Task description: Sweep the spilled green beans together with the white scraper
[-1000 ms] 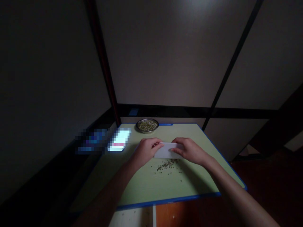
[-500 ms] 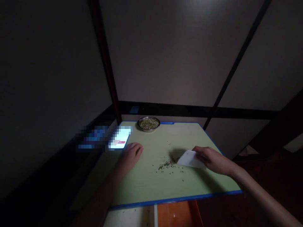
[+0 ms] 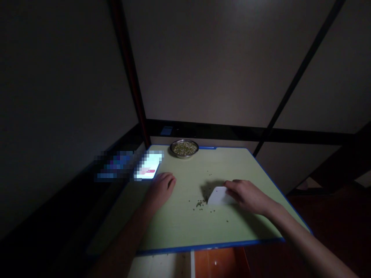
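My right hand [image 3: 245, 196] grips a thin white piece [image 3: 219, 196] with a straight edge, held tilted low over the green tabletop [image 3: 176, 231]. Its left edge is at a small scatter of dark grains [image 3: 199, 204]; part of the scatter is hidden behind it. My left hand [image 3: 164, 187] rests on the table at the left with its fingers curled in, and nothing shows in it. At the back edge stands a round metal bowl [image 3: 184, 156] holding many green and pale bean-like bits.
A lit phone-like screen [image 3: 149, 166], blurred out, is at the table's left edge beside my left hand. Blue trim [image 3: 214, 246] borders the table. Under the front edge show an orange drawer-like compartment [image 3: 217, 264] and a pale one [image 3: 159, 266]. A wall panel [image 3: 199, 77] rises behind.
Both hands held the white piece at first; the left let go and moved left onto the table. My right hand took the piece right, then swept it back left across the grains, and fewer show.
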The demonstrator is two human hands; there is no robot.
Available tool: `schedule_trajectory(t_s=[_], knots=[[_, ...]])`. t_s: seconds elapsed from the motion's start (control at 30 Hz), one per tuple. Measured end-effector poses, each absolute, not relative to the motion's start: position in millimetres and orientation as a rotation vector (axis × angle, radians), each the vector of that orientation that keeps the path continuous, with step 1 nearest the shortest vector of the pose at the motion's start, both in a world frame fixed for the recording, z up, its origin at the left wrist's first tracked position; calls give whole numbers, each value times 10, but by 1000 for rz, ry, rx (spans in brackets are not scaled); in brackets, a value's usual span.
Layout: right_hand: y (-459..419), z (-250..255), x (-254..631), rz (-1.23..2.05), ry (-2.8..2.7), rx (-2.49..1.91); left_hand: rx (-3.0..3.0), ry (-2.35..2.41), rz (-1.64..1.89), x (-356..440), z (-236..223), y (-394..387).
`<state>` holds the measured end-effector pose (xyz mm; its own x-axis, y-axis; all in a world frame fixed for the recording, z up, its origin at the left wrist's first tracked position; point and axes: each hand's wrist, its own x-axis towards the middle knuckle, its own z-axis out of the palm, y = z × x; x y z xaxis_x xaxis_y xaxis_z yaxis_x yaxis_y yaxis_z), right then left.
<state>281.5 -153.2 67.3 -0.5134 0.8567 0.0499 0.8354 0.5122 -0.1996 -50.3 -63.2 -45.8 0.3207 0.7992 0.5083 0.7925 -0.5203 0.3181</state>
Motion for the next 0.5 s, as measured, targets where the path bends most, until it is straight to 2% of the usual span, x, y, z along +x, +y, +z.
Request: schedule_trajectory(t_s=[0.5], knots=[[-938, 661, 2698, 1, -2560, -1660, 2529, 1551, 991, -490, -435, -646]])
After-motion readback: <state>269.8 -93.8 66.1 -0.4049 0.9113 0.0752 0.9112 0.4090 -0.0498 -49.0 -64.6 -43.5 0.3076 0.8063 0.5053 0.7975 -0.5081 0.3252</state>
